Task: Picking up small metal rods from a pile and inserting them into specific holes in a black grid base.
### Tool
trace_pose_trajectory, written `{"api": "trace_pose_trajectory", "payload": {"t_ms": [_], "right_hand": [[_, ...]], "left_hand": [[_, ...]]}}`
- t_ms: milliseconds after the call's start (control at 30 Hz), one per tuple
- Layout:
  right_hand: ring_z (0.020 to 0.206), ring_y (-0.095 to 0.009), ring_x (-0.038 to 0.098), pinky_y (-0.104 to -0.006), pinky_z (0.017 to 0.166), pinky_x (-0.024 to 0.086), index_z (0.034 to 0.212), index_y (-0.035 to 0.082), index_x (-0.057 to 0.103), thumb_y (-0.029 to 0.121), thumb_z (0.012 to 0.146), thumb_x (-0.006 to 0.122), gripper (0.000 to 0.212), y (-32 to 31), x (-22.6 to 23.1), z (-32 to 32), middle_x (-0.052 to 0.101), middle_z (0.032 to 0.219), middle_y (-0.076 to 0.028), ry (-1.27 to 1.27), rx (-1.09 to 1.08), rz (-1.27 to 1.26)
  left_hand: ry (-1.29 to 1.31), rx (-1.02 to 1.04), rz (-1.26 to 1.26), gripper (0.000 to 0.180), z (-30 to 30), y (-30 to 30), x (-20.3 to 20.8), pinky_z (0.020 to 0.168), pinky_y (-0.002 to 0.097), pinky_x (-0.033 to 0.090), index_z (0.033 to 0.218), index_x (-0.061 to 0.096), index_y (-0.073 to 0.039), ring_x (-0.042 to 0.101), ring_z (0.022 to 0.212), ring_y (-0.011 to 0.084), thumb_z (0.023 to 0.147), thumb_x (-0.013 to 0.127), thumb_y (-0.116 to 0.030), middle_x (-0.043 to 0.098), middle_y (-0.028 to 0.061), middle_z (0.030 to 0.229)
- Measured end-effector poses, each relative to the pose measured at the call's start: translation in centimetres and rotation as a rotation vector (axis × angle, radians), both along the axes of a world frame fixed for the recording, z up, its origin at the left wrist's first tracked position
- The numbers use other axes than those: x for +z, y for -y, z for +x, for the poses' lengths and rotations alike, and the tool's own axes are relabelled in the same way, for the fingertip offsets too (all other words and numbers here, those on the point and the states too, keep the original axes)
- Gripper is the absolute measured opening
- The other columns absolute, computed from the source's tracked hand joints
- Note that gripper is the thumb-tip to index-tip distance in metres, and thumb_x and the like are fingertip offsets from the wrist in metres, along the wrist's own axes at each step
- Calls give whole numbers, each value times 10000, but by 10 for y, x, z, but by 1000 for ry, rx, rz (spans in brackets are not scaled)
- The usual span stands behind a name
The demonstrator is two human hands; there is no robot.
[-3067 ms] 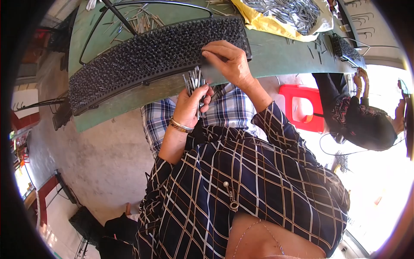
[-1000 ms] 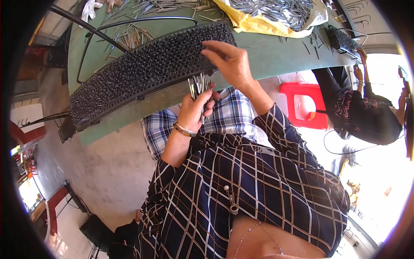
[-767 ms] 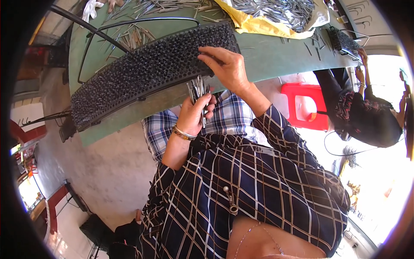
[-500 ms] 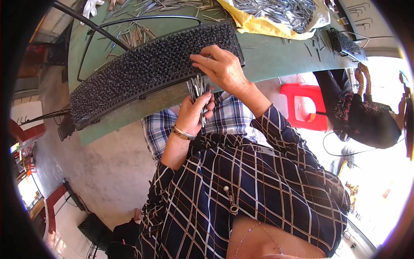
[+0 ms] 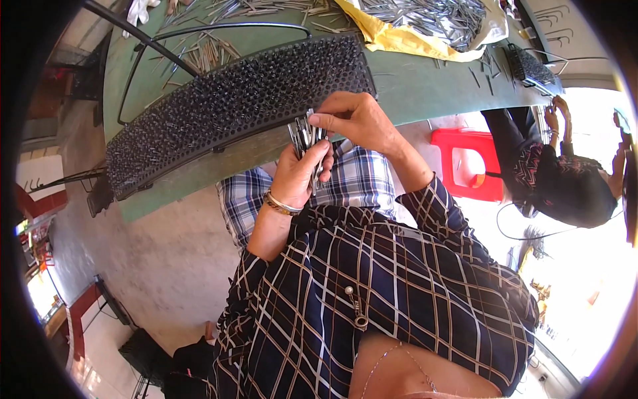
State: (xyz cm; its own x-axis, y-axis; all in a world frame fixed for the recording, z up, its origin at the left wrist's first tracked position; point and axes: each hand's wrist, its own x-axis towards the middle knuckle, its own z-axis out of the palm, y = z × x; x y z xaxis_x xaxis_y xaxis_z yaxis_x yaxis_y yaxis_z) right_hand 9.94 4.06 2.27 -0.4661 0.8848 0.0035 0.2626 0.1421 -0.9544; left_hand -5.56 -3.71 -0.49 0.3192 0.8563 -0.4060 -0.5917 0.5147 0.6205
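My left hand [image 5: 300, 170] is closed around an upright bundle of thin metal strips [image 5: 306, 135], some silvery and some dark. At the top of this bundle, my right hand [image 5: 359, 122] pinches the end of a strip between thumb and forefinger. Just beyond both hands lies a long, black, slightly curved rack [image 5: 226, 100], full of small round holes. Dark, shiny pieces stand packed over most of it, while holes along its near edge and right end show bare. Which exact strip the right fingers grip is partly hidden.
The rack rests on a green table [image 5: 425, 90] with a black wire frame [image 5: 226, 26] behind it. Loose strips [image 5: 209, 56] lie scattered beyond. A yellow-edged sack [image 5: 405, 43] holds many more. At right are a red stool [image 5: 465, 163], a smaller rack [image 5: 528, 70] and another person [image 5: 565, 179].
My right hand has come down and back from over the rack to the top of the bundle. The left hand keeps its hold in nearly the same place.
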Motion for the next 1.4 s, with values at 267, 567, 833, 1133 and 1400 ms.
{"api": "trace_pose_trajectory", "payload": {"t_ms": [267, 567, 833, 1133, 1400], "right_hand": [[542, -50, 510, -199, 482, 391, 877, -18, 694, 199, 835, 682, 221, -8, 14, 15, 600, 637, 1, -17, -262, -198], [508, -54, 554, -198, 439, 413, 857, -25, 695, 236, 835, 673, 263, -14, 12, 21, 622, 605, -35, -56, -131, -303], [511, -57, 579, -190, 416, 404, 852, -23, 697, 231, 838, 675, 255, -3, 13, 26, 621, 609, -27, 101, -136, -285], [578, -37, 531, -194, 518, 440, 978, -11, 677, 178, 862, 654, 223, -24, 16, 26, 639, 720, -15, -125, -431, 55], [677, -82, 566, -214, 595, 451, 967, 9, 675, 98, 845, 645, 154, -41, -7, 22, 661, 836, -58, 13, -338, 471]], "left_hand": [[-78, -58, 34, 242, 6, -6, -11, 425, 182, 361, 1005, 561, -36, 500, 615, 56, 877, 627, -231, 573, 23, 798], [-55, 8, -9, 217, 9, -10, -16, 407, 179, 335, 925, 548, -54, 481, 586, 56, 877, 630, -249, 563, 19, 786], [-196, 53, -86, 202, 21, -5, -17, 377, 184, 324, 881, 561, -62, 478, 544, 53, 855, 654, -240, 555, -3, 741], [-243, 61, -48, 198, 29, -7, -10, 382, 181, 277, 859, 570, -47, 453, 539, 42, 878, 612, -240, 562, 18, 731], [-215, 29, -73, 196, 24, -3, -11, 383, 170, 330, 911, 558, -49, 470, 555, 41, 869, 623, -230, 586, 37, 792]]}}
